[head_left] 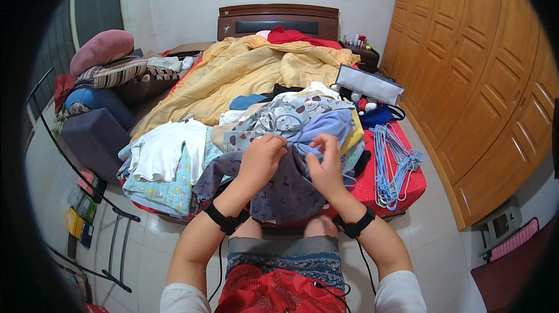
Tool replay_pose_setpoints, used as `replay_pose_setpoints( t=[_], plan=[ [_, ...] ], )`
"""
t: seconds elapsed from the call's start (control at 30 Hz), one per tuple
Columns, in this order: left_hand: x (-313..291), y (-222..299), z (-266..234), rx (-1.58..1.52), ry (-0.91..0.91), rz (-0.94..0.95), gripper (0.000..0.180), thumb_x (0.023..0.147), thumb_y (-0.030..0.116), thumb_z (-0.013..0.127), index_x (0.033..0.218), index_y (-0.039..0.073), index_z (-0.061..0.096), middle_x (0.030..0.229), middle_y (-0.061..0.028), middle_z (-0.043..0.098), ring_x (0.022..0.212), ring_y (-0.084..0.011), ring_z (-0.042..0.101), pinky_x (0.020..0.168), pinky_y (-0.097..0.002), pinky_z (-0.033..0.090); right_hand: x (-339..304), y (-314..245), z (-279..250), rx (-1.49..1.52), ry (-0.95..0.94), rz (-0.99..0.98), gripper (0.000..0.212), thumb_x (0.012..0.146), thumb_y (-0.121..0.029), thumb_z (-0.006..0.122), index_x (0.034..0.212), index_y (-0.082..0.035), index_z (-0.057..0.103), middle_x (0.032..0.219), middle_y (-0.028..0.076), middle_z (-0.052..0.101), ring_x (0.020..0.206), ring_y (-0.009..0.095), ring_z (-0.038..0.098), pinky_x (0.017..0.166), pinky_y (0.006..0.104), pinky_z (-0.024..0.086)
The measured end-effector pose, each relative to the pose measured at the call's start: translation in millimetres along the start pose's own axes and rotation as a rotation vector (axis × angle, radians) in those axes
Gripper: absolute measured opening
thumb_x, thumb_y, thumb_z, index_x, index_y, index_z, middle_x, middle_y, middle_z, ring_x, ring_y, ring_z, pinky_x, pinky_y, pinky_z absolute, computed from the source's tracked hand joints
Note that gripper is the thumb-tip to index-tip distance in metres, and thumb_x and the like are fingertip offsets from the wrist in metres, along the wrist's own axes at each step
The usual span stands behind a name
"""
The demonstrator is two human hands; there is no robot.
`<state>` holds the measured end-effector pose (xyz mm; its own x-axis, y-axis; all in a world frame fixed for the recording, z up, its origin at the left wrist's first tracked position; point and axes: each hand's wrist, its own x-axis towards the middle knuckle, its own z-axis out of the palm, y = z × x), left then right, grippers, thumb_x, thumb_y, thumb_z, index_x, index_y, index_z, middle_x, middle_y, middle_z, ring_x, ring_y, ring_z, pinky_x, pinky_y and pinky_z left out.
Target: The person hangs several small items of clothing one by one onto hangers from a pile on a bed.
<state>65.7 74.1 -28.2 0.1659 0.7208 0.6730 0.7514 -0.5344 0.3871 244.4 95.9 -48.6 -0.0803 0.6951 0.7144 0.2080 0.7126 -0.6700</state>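
Observation:
A dark grey patterned long-sleeved top [288, 193] hangs over the front edge of the bed, below both hands. My left hand [263, 158] is closed near its neckline, the fingertips pinched together; what they hold is too small to make out. Just to the right, my right hand [327, 167] has its thumb and curled fingers apart, with nothing visible between them. Light blue hanger wire [285, 119] curves just beyond my fingertips. Behind the hands lie a grey patterned garment [308, 106] and a lavender-blue garment [326, 126], part of a clothes heap.
A white top [172, 147] lies on folded clothes at the left. Several blue hangers [393, 164] are piled on the red bed cover at the right. Farther back are a yellow quilt [233, 68] and a grey-white box [370, 84]. Wooden wardrobes [466, 80] line the right side.

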Motion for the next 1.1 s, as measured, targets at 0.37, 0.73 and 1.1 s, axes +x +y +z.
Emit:
replay_pose_setpoints(
  t=[0.37,0.73,1.1],
  plan=[
    [-6,-8,2,-0.159,0.078,-0.066,0.017,0.08,0.004,0.065,0.098,0.004,0.065,0.089,-0.013,0.062,0.085,-0.0348,0.06,0.074,-0.0406,0.048,-21,2,16,0.123,-0.281,0.178,0.025,0.089,-0.006,0.055,0.112,0.004,0.057,0.11,0.014,0.06,0.1,0.022,0.059,0.087,0.0341,0.046],
    [-12,-26,-9,-0.234,0.194,-0.155,0.016,0.082,0.001,0.063,0.097,-0.001,0.062,0.091,-0.0159,0.062,0.087,-0.033,0.061,0.076,-0.0363,0.048,-41,-12,-15,-0.414,-0.482,0.094,0.026,0.088,-0.032,0.061,0.092,-0.007,0.064,0.092,0.014,0.064,0.084,0.037,0.061,0.072,0.0423,0.05],
    [-27,-49,-13,-0.439,0.235,-0.245,0.015,0.087,0.001,0.06,0.102,-0.002,0.061,0.092,-0.008,0.061,0.085,-0.0173,0.057,0.078,-0.0274,0.045,-45,12,-73,-0.689,-0.577,-0.19,0.025,0.085,-0.036,0.064,0.088,-0.012,0.073,0.115,0.009,0.062,0.1,0.031,0.058,0.081,0.0418,0.05]
  ],
)
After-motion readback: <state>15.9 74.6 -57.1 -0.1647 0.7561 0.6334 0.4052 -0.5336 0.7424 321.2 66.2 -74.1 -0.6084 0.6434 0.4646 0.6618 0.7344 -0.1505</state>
